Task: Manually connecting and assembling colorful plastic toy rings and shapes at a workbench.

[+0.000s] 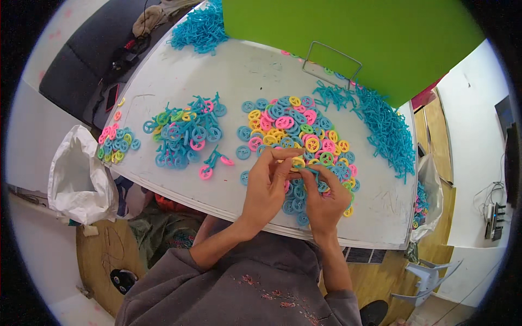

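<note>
Both my hands meet over the near edge of a heap of small plastic wheels [283, 123] in blue, yellow, pink and green. Between the thumb and fingers of my left hand [265, 187] is a yellow wheel [298, 162]. My right hand [328, 204] pinches a small teal plastic stem [314, 173] close against that wheel. Whether the two parts are joined cannot be made out. To the left lies a pile of wheels with teal stems attached [182, 133]. A separate joined piece with pink wheels [213, 163] rests between the pile and my left hand.
Loose teal stems [387, 130] spread along the right side of the white table [239, 73], and more stems [200, 30] heap at the far left. A green panel [348, 38] stands at the back with a wire frame [333, 61]. White sacks [81, 179] flank the table.
</note>
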`<state>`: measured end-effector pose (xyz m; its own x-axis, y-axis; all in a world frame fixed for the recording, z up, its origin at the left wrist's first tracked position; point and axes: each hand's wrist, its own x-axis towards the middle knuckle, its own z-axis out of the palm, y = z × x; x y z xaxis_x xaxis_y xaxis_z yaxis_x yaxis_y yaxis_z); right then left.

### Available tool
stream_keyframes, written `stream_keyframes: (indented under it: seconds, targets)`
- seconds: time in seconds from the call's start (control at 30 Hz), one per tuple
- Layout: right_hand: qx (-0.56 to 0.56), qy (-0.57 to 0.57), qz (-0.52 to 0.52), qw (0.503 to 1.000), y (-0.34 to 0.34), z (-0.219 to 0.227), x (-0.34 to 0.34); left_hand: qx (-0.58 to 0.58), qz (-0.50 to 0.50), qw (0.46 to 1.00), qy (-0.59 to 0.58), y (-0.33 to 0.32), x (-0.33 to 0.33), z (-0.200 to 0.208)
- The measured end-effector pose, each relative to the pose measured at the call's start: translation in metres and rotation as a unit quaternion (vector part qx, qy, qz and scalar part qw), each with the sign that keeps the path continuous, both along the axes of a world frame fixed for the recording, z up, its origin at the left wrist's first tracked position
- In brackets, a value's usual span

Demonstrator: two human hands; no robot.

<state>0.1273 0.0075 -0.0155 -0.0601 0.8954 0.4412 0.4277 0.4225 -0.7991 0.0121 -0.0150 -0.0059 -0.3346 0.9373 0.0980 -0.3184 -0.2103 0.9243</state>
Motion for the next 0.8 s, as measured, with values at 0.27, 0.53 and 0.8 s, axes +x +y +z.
stream_keyframes:
  seconds: [0.27,0.53,0.8]
  targets:
    - [0.063,-0.045,-0.017,0.997,0.001,-0.011,0.003,0.0,-0.087,0.996,0.005,0.002,-0.012,-0.009]
    - [0.13,-0.031,0.006,0.991,0.006,-0.016,0.008,-0.032,-0.152,0.986,-0.063,-0.002,-0.023,-0.002]
    - [0.309,-0.052,0.126,0.941,0.018,-0.007,0.017,-0.067,-0.228,0.971,-0.039,-0.005,-0.043,0.019]
